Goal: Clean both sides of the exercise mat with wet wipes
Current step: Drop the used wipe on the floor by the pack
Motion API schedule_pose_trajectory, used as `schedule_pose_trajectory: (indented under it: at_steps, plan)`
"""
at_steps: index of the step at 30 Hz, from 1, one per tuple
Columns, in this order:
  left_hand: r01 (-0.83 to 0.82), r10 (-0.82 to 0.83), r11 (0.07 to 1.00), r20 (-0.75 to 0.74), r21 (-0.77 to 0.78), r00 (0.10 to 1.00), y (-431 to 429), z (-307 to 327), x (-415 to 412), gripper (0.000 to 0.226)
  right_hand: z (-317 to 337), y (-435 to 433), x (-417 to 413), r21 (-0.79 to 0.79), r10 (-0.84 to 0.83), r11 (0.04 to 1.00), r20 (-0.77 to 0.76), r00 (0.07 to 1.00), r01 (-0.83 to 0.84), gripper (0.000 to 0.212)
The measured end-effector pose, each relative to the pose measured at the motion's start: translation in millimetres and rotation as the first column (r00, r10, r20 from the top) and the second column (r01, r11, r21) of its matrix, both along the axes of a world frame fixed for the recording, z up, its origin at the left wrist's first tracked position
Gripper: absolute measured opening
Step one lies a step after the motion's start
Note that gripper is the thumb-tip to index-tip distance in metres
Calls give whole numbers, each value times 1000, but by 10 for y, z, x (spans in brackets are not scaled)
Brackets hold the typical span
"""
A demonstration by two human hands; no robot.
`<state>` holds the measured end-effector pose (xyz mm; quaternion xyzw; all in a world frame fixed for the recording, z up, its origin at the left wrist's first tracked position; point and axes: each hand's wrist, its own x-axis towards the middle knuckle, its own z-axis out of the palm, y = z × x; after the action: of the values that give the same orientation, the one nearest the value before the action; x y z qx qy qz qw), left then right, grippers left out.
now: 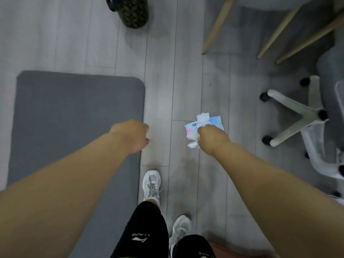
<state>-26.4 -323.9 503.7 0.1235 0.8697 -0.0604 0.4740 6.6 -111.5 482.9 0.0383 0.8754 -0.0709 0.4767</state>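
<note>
The grey exercise mat [74, 116] lies flat on the floor at the left. My left hand [131, 135] hovers over the mat's right edge with its fingers curled into a fist. A pale blur shows at its fingertips, and I cannot tell what it is. My right hand [211, 139] grips a crumpled white wet wipe [192, 140]. Just beyond that hand is the blue and pink wipes pack [214, 121] with its white lid flipped up, partly hidden by the hand. I stand between the mat and the pack, looking down at my shoes.
A white office chair base [296, 116] with castors stands at the right. Wooden chair legs [217, 25] are at the back right, and a dark patterned container [134, 12] at the back. Grey plank floor runs between the mat and the chairs.
</note>
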Motion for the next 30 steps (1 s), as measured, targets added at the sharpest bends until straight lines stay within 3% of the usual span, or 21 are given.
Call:
schedule_pose_trajectory:
  at_steps: [4, 10, 14, 22, 26, 30]
  plan:
    - [-14, 14, 1000, 0, 3, 1000, -195, 844, -410, 45, 907, -245, -511, -13, 85, 996, -35, 996, -85, 15]
    - [-110, 110, 994, -42, 2, 993, -482, 1593, -1019, 47, 1802, -419, -1214, -103, 45, 993, -121, 992, -57, 29]
    - [-155, 155, 988, -58, 15, 986, -498, 1844, -1386, 49, 1910, -352, -1633, -71, 6, 997, -270, 963, -26, 25]
    - [-254, 260, 965, -150, 57, 954, -409, 2074, -2424, 37, 2020, -94, -2802, -64, 60, 994, -401, 914, -93, 24]
    - [-325, 334, 943, -190, 79, 923, -457, 2085, -3004, 42, 2018, -41, -3470, -40, 113, 989, -416, 902, -142, 18]
    - [-394, 401, 916, -158, 77, 902, -601, 2048, -3471, 44, 2051, -184, -4149, -38, 118, 989, -414, 903, -146, 24]
